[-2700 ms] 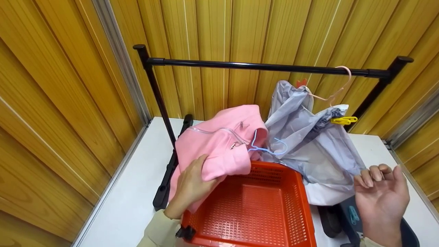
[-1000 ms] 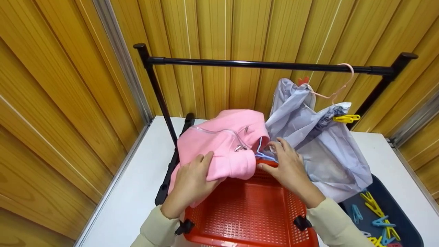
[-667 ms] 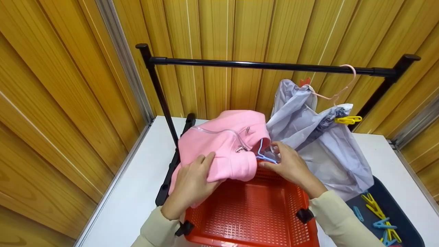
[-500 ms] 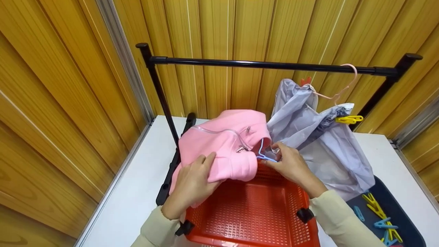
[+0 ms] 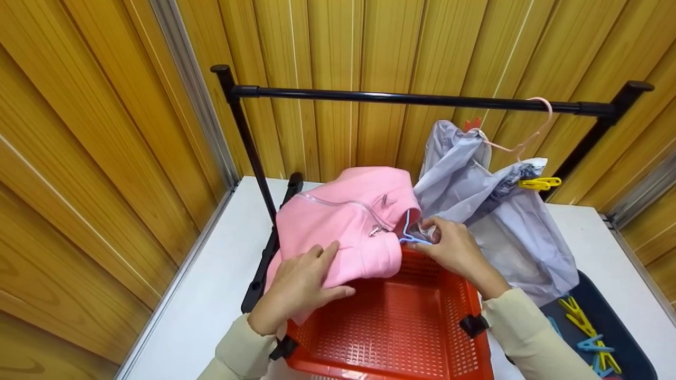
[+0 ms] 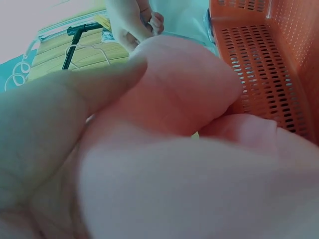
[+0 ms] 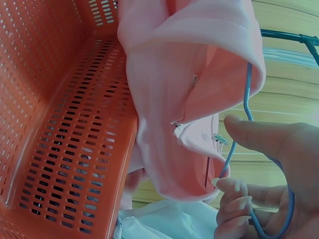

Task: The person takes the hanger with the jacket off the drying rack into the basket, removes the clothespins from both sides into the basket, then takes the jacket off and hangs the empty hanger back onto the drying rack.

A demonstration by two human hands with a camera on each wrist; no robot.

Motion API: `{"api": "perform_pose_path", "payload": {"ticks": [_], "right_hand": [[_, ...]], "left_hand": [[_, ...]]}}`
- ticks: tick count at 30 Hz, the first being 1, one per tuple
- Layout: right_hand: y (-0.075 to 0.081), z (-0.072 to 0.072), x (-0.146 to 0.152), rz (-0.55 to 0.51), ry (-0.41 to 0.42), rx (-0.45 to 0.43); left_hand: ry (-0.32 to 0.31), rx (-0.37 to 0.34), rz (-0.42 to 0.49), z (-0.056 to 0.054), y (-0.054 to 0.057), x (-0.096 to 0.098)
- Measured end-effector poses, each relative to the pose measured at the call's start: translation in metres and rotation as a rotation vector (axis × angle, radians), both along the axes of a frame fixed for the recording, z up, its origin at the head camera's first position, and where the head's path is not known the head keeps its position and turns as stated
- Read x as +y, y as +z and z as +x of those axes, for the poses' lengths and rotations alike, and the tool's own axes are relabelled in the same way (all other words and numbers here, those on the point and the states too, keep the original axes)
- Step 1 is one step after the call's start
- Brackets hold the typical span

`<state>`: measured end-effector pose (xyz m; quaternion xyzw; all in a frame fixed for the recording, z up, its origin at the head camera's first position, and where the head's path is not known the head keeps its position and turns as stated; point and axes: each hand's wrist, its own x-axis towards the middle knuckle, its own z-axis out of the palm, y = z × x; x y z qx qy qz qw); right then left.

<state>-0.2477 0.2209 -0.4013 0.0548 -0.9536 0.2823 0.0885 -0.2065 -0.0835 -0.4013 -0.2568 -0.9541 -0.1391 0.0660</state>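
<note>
A pink zip-up jacket (image 5: 348, 211) drapes over the left and back rim of a red perforated basket (image 5: 443, 364). From its collar sticks out the neck of a blue clothes hanger (image 5: 414, 240), also seen in the right wrist view. My left hand (image 5: 303, 279) rests on the jacket's near side with fingers extended along the cloth; its thumb stands away from the fabric over the basket. My right hand (image 5: 459, 250) holds the hanger at the hook, the thumb on one side and curled fingers on the other. The hanger's shoulders are hidden inside the jacket.
A black clothes rack (image 5: 401, 96) spans the back. On its right, a pink hanger (image 5: 544, 121) bears a pale grey garment (image 5: 507, 243) held by a yellow clip (image 5: 540, 183). A dark tray (image 5: 628, 316) of clothespins stands at the right.
My right hand has come from the right side to the hanger's hook and taken hold of it. My left thumb has come out from under the jacket.
</note>
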Motion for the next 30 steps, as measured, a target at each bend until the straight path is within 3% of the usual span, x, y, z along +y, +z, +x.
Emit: {"api": "perform_pose_path", "payload": {"ticks": [3,8,14,24,30], "right_hand": [[0.001,0.001,0.001,0.013,-0.006,0.006],[0.004,0.002,0.001,0.034,-0.018,0.012],[0.004,0.002,-0.001,0.062,-0.027,0.022],[0.006,0.003,-0.001,0.092,-0.026,0.020],[0.006,0.004,-0.003,0.120,-0.031,0.027]], "left_hand": [[-0.025,-0.014,-0.023,-0.001,0.004,-0.001],[-0.047,0.021,-0.029,-0.001,0.011,0.004],[-0.069,-0.015,-0.029,0.003,0.018,0.019],[-0.249,0.041,-0.174,0.009,0.021,0.055],[-0.323,0.097,-0.263,0.010,0.023,0.072]]}}
